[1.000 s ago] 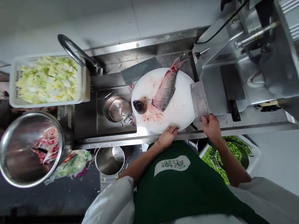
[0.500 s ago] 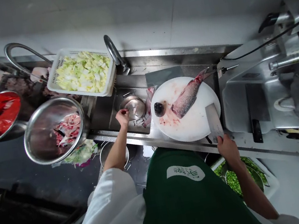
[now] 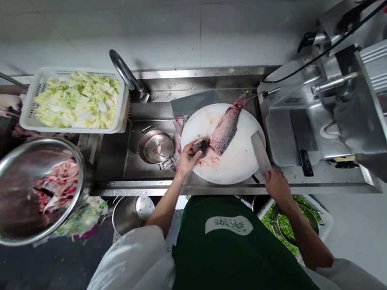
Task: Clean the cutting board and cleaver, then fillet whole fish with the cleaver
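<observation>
On the round white cutting board (image 3: 231,170) lies a headless scaled fish (image 3: 226,129), its cut end toward the left and its tail at the upper right. My left hand (image 3: 187,159) has its fingers around the dark fish head (image 3: 201,147) at the board's left side, just beside the body's cut end. Blood smears mark the board there. In my right hand (image 3: 277,184) is the handle of a cleaver (image 3: 260,152), whose broad blade rests over the board's right edge.
Left of the board is a sink with a small steel pot (image 3: 156,145). A basket of chopped cabbage (image 3: 77,103) stands behind it. A steel bowl (image 3: 33,191) holds fish pieces. Another knife (image 3: 303,143) lies on the metal surface at right, by a slicing machine (image 3: 361,120).
My left hand has moved right, from above the pot to the fish head, and taken hold of it. My right hand still holds the cleaver. The view has shifted to the right.
</observation>
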Tool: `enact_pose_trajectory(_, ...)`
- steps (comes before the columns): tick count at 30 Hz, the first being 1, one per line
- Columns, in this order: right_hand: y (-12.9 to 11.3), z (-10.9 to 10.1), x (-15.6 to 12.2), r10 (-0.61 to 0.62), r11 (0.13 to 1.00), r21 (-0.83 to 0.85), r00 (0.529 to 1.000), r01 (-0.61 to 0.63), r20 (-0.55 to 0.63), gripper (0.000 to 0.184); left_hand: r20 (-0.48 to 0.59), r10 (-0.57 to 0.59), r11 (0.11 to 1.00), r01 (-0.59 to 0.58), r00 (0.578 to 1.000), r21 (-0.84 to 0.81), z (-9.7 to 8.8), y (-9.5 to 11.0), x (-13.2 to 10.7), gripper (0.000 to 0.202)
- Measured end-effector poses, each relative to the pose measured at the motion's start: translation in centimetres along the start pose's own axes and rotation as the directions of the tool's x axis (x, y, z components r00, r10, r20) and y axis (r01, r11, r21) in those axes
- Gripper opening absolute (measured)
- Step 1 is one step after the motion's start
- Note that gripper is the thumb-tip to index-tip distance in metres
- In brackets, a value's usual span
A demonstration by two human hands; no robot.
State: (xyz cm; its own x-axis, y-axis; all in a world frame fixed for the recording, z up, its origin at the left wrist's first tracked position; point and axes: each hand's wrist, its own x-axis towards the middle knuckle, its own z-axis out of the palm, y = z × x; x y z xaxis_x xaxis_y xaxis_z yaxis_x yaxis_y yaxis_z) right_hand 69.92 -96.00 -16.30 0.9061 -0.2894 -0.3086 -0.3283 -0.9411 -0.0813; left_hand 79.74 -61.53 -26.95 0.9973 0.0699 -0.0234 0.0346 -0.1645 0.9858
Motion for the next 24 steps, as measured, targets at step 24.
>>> enact_pose_trajectory(24, -18.0, -2.3, 4.0, -0.530, 0.848, 0.008, 0.847, 0.530, 0.038, 0.034, -0.581, -0.087, 0.993, 0.116, 0.809, 0.012, -2.2, -1.4, -9.5, 0.033)
